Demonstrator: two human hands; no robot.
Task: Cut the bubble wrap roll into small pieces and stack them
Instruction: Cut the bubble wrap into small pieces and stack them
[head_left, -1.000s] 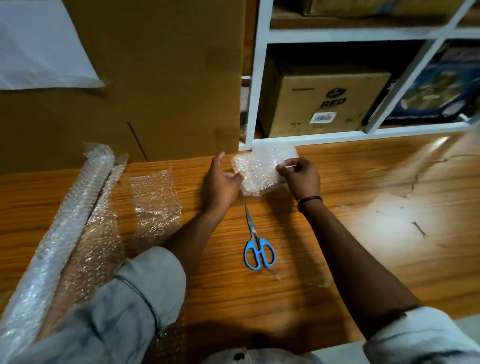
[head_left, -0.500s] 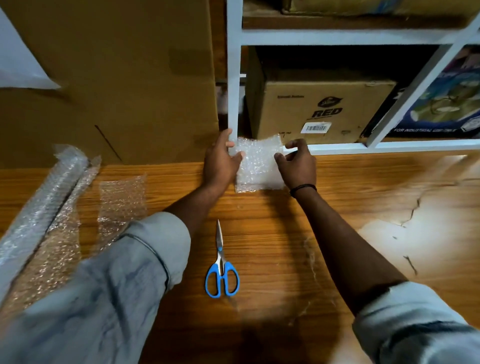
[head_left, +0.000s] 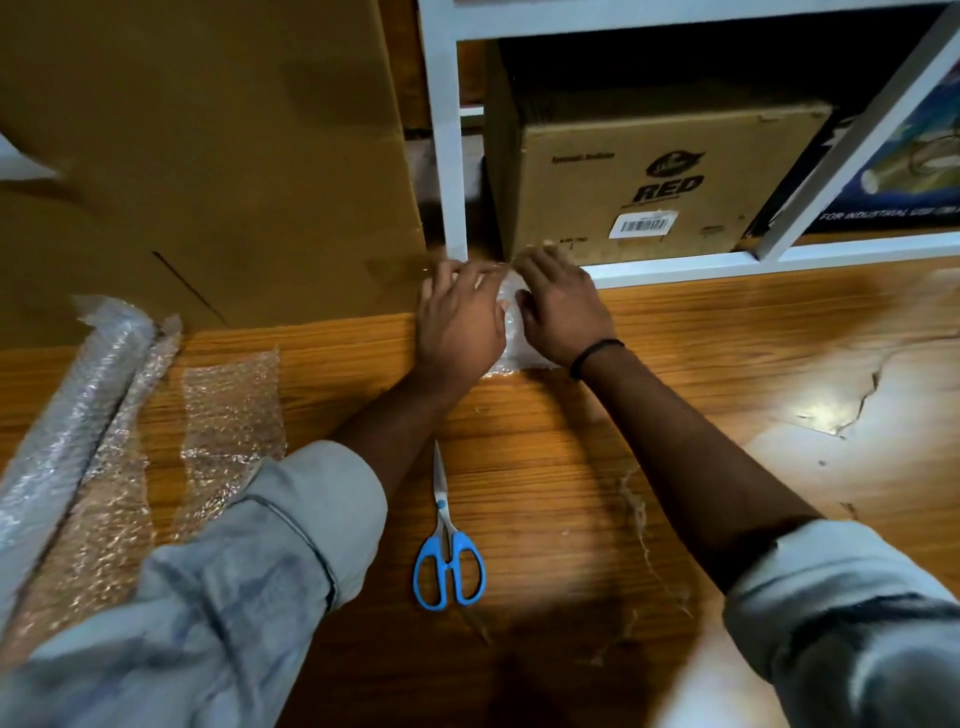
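Left hand (head_left: 460, 319) and right hand (head_left: 563, 312) press flat, fingers extended, on a small crinkled bubble wrap piece (head_left: 511, 338). Blue-handled scissors (head_left: 449, 545) lie closed on the wood-grain table (head_left: 727, 364).

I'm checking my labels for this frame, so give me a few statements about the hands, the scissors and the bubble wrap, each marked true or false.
1. The left hand and the right hand both press on the small bubble wrap piece. True.
2. The scissors are held in the right hand. False: they lie shut on the table, between the forearms.
3. The bubble wrap roll lies at the left of the table. True.
4. The box marked RED stands on the table beside the scissors. False: it sits in the white shelf behind the hands.
5. The black band is on the left wrist. False: it is on the right wrist.
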